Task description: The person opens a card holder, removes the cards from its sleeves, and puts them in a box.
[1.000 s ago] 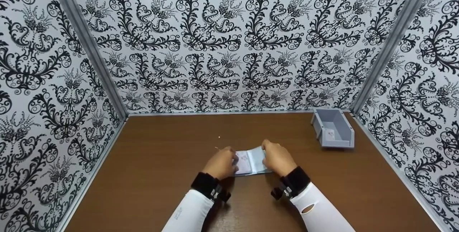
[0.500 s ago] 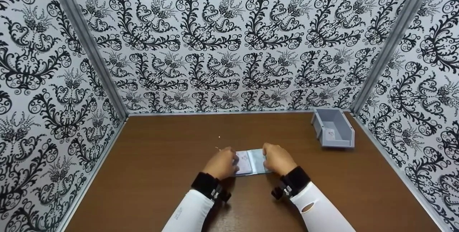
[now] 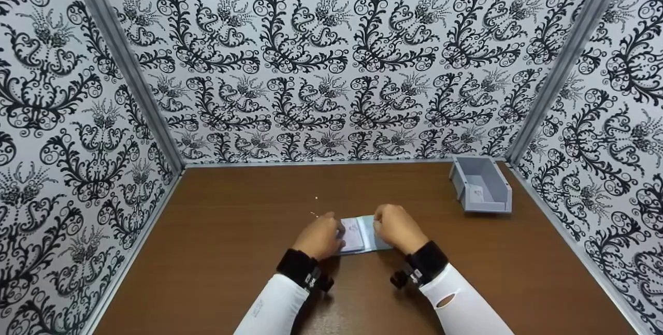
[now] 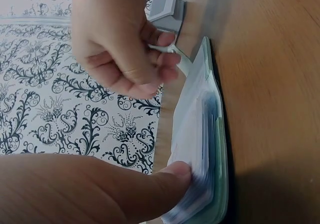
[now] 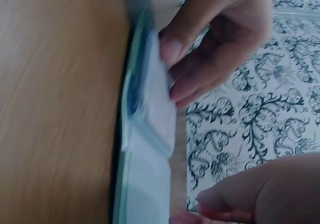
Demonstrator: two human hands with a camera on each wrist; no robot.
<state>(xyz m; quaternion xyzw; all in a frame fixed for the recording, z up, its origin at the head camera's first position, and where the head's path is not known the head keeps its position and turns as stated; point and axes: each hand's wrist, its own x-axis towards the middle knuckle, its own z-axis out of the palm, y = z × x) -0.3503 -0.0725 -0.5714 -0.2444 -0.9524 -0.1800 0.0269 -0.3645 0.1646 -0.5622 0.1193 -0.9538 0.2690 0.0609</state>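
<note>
A pale blue-green card holder lies spread on the brown table, with a stack of clear sleeves on its left half. My left hand grips the left side, its thumb pressing on the sleeves in the left wrist view. Over the right half is my right hand, fingers curled. In the left wrist view, a pale strap at the holder's far end runs up to those fingers, which seem to pinch it; the exact contact is partly hidden.
A grey open-front bin stands at the back right with a pale printed card in it. Small light specks lie beyond my left hand. Black-and-white patterned walls enclose the table at the back and sides.
The holder's right half was tilted up a second ago and came down flat. My right hand has since shifted slightly left and inward over it. My left hand stays in place.
</note>
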